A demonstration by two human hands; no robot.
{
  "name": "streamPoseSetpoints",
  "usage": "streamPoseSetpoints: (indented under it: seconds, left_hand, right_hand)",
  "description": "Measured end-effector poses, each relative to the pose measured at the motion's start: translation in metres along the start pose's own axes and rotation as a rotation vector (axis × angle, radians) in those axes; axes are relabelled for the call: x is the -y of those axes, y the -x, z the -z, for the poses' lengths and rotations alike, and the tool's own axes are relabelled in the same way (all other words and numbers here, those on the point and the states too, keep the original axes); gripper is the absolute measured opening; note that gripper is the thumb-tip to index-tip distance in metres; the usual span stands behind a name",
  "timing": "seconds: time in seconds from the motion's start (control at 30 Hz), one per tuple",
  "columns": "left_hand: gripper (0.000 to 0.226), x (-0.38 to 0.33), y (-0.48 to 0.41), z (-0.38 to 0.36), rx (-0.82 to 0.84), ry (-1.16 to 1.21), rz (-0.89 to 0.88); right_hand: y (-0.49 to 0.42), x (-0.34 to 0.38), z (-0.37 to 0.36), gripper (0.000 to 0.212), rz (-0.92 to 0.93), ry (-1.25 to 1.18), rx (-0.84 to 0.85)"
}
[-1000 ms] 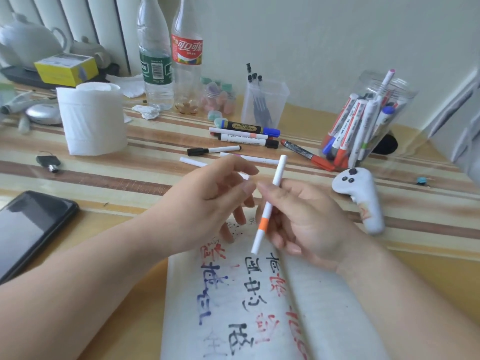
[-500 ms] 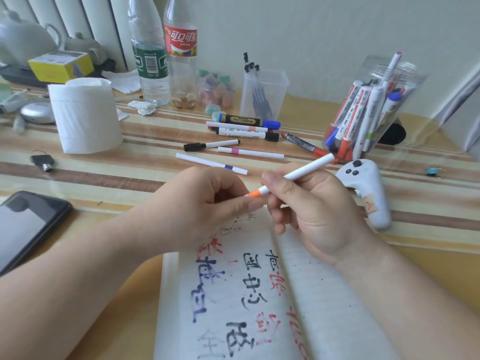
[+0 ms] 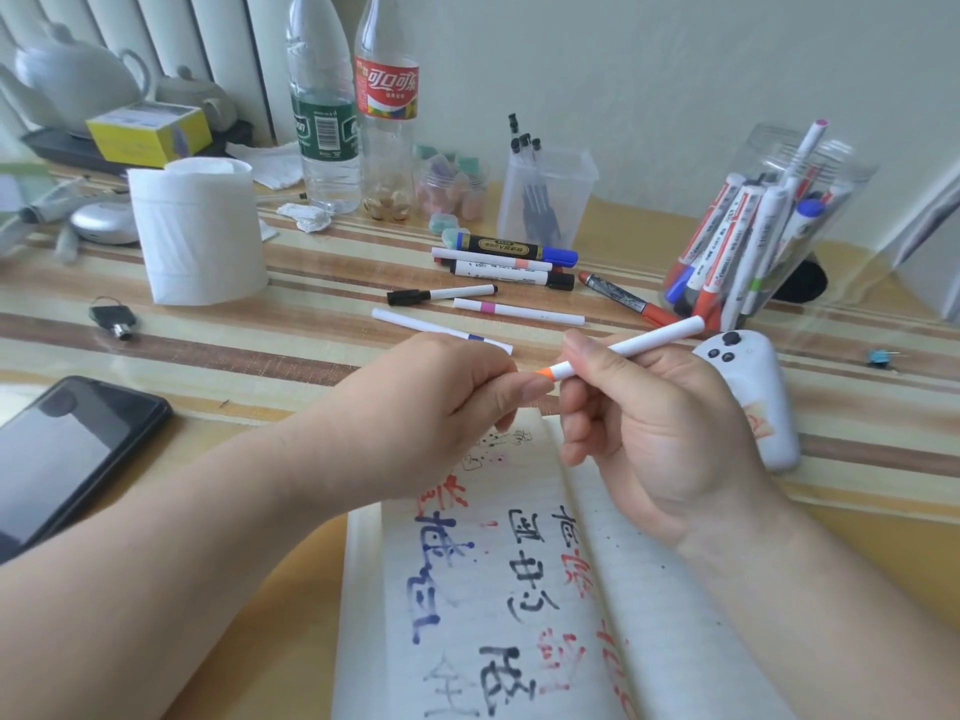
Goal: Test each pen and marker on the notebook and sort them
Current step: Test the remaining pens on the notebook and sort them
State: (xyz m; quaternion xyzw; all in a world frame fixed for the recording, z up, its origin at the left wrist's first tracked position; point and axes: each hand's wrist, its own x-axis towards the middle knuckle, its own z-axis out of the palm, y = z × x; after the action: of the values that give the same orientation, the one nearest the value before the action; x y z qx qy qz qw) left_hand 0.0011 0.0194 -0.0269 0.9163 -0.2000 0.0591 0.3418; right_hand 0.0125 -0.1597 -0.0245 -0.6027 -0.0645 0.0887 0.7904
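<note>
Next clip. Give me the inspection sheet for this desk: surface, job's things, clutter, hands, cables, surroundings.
Surface: striped table.
Job's things: open notebook, ink-marked; orange-banded pen held above it; loose markers lying behind; marker jar at right.
Clutter: phone, tissue roll, bottles, white controller.
Hands: right hand grips the pen's barrel; left hand pinches its orange end.
Cables: nothing seen.
Surroundings: pale wall behind.

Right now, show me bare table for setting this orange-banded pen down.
Bare striped table lies between black phone, white tissue roll and left hand, and right of the white controller. Crowded: loose markers beside the clear jar.
</note>
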Motion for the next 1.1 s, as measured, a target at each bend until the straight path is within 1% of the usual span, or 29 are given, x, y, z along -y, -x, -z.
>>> streamPoseSetpoints:
  seconds: [0.07,0.13,0.2,0.27,0.33,0.37,0.43,0.47,0.5,0.53,0.6,0.67,0.83,0.93,1.03,1.1]
  left_hand:
    - [0.055,0.004,0.004,0.002,0.012,0.042,0.014]
    - [0.058,0.009,0.009,0.005,-0.002,0.089,0.012]
    - [0.055,0.011,0.010,0.007,-0.050,0.124,0.026]
    - [0.045,0.010,0.008,0.006,-0.060,0.100,0.051]
    - [0.025,0.007,0.006,0.003,-0.015,0.073,0.077]
    - [0.018,0.008,0.005,0.002,0.014,0.058,0.085]
    - [0.018,0.010,0.005,0.000,0.087,0.055,0.085]
    - [0.020,0.012,0.005,-0.001,0.137,0.070,0.086]
    - [0.027,0.012,0.005,-0.001,0.195,0.064,0.087]
    - [0.041,0.012,0.006,-0.002,0.254,0.014,0.085]
    - [0.070,0.012,0.006,-0.005,0.339,-0.165,0.056]
    - [0.085,0.010,0.006,-0.007,0.360,-0.274,0.038]
    - [0.092,0.003,-0.001,-0.007,0.400,-0.301,0.096]
    - [0.094,0.001,-0.002,-0.008,0.425,-0.335,0.125]
    - [0.095,0.000,-0.002,-0.007,0.432,-0.347,0.149]
    - [0.089,-0.002,-0.002,-0.009,0.400,-0.339,0.149]
  right_hand:
    - [-0.006,0.008,0.007,0.019,0.056,-0.060,0.012]
    - [-0.016,0.022,0.023,0.016,0.130,-0.114,-0.055]
    - [-0.025,0.030,0.039,0.020,0.168,-0.096,-0.088]
    - [-0.026,0.027,0.046,0.025,0.154,-0.035,-0.065]
    - [-0.022,0.020,0.044,0.024,0.125,0.037,0.003]
    - [-0.020,0.016,0.042,0.024,0.118,0.076,0.044]
    - [-0.017,0.011,0.041,0.021,0.093,0.141,0.088]
    - [-0.017,0.009,0.042,0.017,0.070,0.159,0.099]
    - [-0.017,0.006,0.043,0.016,0.048,0.170,0.113]
    - [-0.017,0.004,0.044,0.017,0.029,0.179,0.126]
    - [-0.017,0.002,0.046,0.015,0.018,0.218,0.147]
    - [-0.017,0.001,0.047,0.010,0.029,0.293,0.192]
    - [-0.016,-0.004,0.045,0.009,-0.007,0.452,0.296]
    - [-0.014,-0.005,0.039,0.007,0.004,0.562,0.338]
    - [-0.015,-0.005,0.037,0.005,0.034,0.632,0.331]
    - [-0.014,-0.006,0.037,0.006,0.063,0.690,0.322]
